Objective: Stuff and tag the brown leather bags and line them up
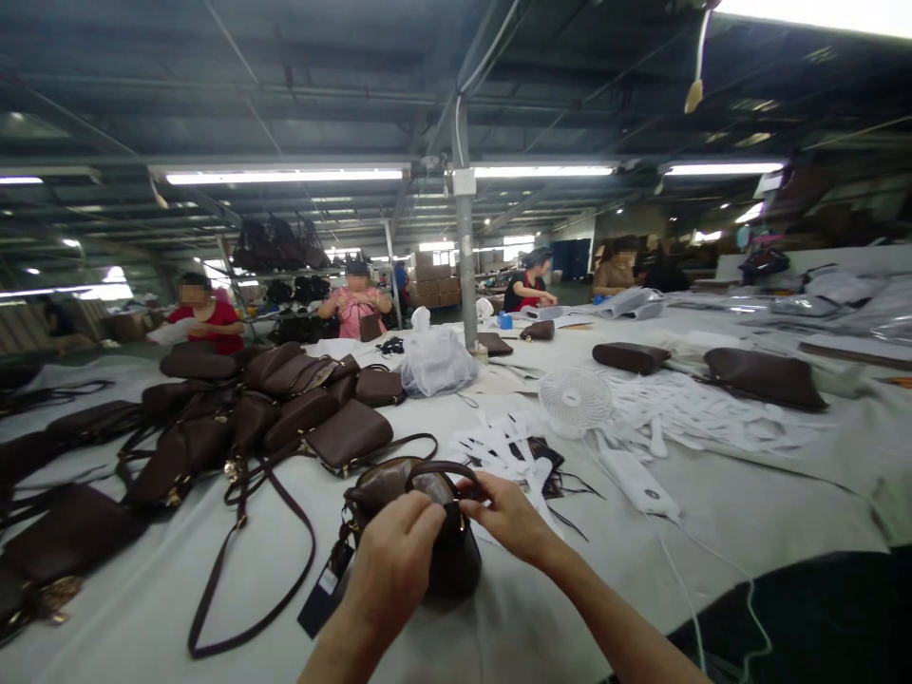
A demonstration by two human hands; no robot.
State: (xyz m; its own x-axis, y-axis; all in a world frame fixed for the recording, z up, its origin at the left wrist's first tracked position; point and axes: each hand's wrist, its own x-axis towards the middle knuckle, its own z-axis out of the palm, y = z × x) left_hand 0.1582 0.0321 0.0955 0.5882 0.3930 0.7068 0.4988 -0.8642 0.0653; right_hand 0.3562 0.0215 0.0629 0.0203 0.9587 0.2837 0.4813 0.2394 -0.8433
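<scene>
A dark brown handbag (456, 560) stands upright on the pale table in front of me, with a black hang tag (324, 594) at its left side. My left hand (399, 546) is closed on the upper part of the bag, near the base of its handle; it covers much of the bag's front. My right hand (509, 513) pinches the handle (446, 467) at its right end, beside a small metal fitting. White paper strips (499, 451) and black tags with cords (547, 454) lie just beyond the bag.
Brown bags with straps (285, 399) are heaped on the left. A white fan (576, 399) with a cabled base (637, 483) stands to the right, near more white strips (670, 404). Behind are a plastic bag (436, 361), a metal post (466, 247) and several co-workers.
</scene>
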